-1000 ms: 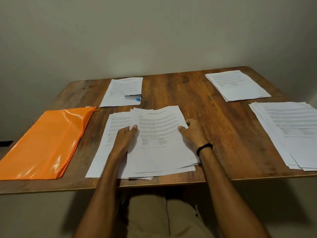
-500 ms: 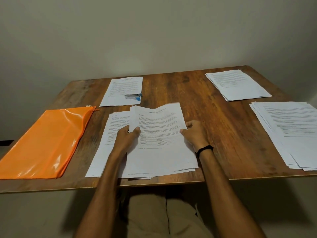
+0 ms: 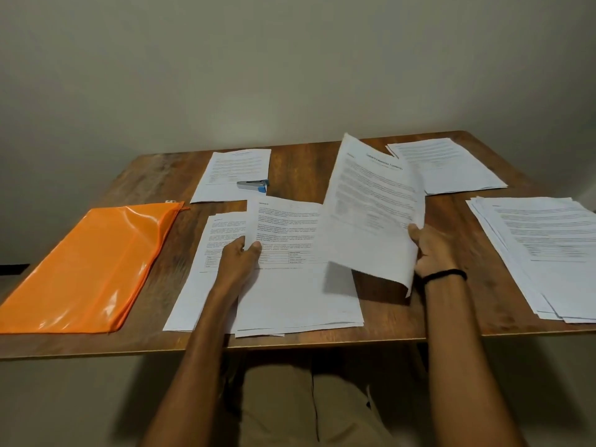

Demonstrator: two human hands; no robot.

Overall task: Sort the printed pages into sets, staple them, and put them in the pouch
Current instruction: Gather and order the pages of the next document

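An orange pouch lies at the desk's left, a stapler on a far sheet, and stacks to the right. The right hand grips a lifted page, its long axis pointing away and heading far. The left hand pinches the near pile.

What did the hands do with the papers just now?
The right hand lifted the top page off the middle pile, up and to the right, holding its edge. The left hand still holds the pile's left edge. The stapler, orange pouch and other piles did not move.
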